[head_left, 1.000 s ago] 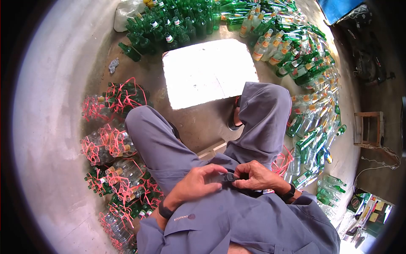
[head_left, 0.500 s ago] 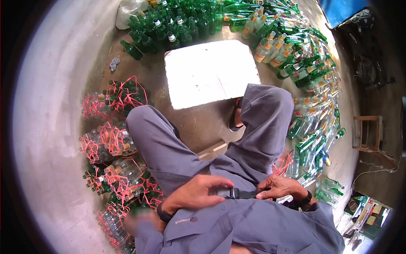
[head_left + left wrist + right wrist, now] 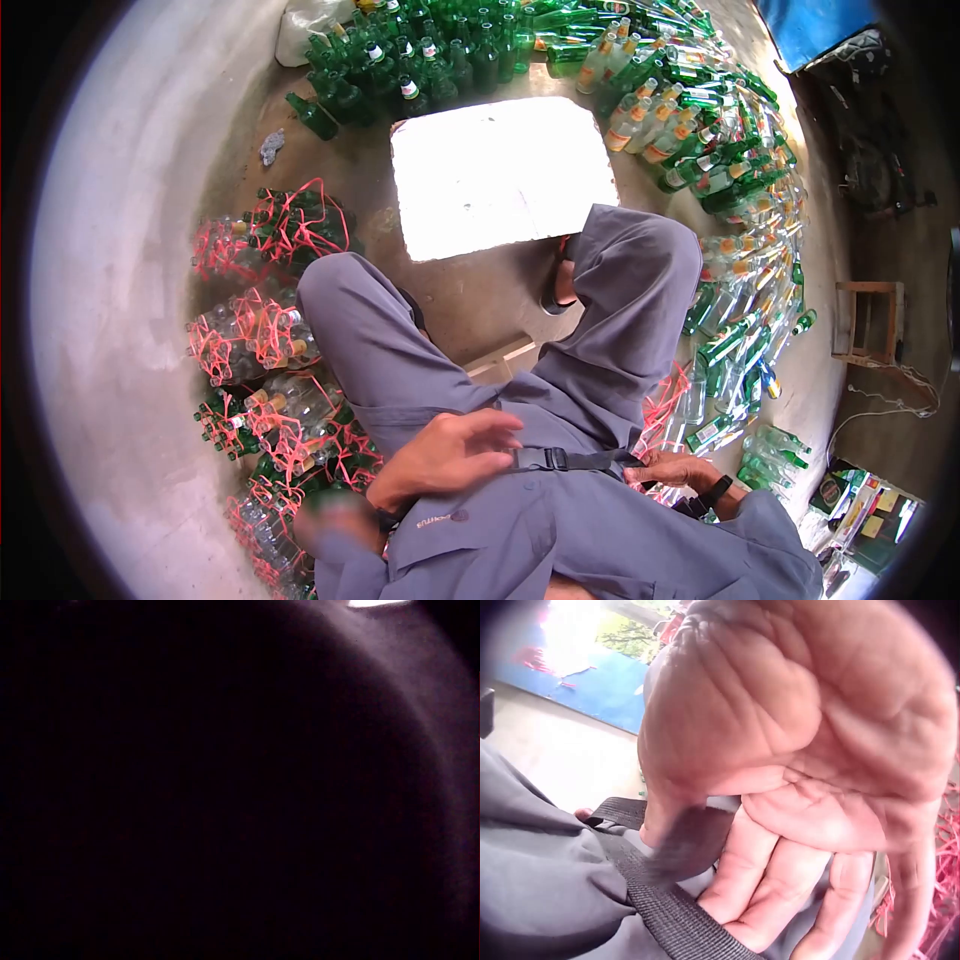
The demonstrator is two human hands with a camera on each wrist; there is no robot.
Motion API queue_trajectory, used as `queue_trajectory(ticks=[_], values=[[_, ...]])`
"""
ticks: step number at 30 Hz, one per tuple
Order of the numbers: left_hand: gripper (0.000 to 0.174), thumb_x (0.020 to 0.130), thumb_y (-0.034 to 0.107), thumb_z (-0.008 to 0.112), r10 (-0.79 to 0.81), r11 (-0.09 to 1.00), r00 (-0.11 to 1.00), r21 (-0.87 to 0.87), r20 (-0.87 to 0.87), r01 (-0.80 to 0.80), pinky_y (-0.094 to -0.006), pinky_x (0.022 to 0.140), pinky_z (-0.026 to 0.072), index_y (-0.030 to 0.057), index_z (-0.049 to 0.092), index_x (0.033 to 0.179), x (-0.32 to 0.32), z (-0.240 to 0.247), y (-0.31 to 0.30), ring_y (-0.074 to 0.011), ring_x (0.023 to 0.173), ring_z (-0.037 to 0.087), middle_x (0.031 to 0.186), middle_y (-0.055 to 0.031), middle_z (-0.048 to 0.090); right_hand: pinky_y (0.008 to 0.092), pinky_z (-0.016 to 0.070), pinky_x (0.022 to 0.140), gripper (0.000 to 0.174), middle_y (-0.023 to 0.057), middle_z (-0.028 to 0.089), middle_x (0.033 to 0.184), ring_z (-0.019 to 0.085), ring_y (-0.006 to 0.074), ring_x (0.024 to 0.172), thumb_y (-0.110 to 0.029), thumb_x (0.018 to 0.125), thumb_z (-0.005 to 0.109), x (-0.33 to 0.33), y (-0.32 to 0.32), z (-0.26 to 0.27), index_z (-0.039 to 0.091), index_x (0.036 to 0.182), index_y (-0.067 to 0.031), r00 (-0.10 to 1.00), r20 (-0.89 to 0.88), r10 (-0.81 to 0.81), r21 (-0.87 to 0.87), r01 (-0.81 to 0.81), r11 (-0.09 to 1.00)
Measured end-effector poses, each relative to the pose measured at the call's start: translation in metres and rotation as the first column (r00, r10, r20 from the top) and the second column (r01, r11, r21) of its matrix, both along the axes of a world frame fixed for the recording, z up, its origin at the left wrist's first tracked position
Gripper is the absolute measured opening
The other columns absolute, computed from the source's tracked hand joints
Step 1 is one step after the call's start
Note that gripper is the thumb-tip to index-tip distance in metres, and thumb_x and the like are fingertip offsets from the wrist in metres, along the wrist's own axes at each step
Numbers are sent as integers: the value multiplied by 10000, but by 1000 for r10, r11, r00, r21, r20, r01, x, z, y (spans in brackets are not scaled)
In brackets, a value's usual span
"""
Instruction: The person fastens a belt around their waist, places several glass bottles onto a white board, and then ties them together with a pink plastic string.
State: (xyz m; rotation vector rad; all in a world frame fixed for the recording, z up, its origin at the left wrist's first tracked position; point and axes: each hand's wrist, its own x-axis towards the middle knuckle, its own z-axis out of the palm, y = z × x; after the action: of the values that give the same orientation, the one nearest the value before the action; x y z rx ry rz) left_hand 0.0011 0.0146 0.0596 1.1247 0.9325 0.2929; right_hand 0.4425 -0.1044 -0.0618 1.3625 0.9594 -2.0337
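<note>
We're pinching the black strap (image 3: 605,461) between the thumb and curled fingers of our right hand (image 3: 680,468). It's running across our waist, over the grey clothes (image 3: 620,515), and the buckle (image 3: 556,459) is sitting on it between our hands. Our left hand (image 3: 440,455) is hanging just beside the buckle, thumb and fingers kinda apart. Can't tell if it's touching the strap, tbh.

We see a grey-brown floor (image 3: 455,315). Lots of green bottles (image 3: 455,65) stand on it at the far end. On our left, it has bottle bundles (image 3: 265,335) with pink string. On our right, a big bottle pile (image 3: 735,340) lies on it. We see a crumpled scrap (image 3: 271,147) there too.
</note>
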Motion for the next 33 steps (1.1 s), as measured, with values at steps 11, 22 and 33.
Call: queue_trajectory(ticks=[11, 22, 33], values=[[399, 934, 39, 668, 266, 944, 960, -226, 87, -241, -284, 961, 510, -45, 564, 1310, -15, -14, -23, -164, 1090, 656, 1156, -143, 706, 311, 496, 939, 619, 109, 648, 1282, 666, 208, 1063, -549, 979, 571, 12, -83, -35, 634, 1259, 0, 831, 167, -530, -432, 545, 718], [307, 918, -17, 648, 488, 849, 870, -191, -68, -492, -310, 937, 538, -54, 613, 1221, -25, 25, -1, -183, 1027, 684, 1089, -131, 715, 378, 519, 902, 315, 96, 681, 1079, 644, 202, 991, -201, 943, 619, -7, -59, -18, 634, 1187, -2, 947, -84, -310, -53, 307, 950], [223, 965, 154, 655, 621, 698, 784, 456, -1, -552, -242, 666, 469, -14, 674, 1110, -46, 100, 88, -157, 808, 691, 925, -111, 731, 309, 540, 616, 223, 52, 678, 757, 660, 164, 670, -204, 896, 637, 16, -4, -87, 687, 830, 3, 769, 162, -618, 414, 516, 750]])
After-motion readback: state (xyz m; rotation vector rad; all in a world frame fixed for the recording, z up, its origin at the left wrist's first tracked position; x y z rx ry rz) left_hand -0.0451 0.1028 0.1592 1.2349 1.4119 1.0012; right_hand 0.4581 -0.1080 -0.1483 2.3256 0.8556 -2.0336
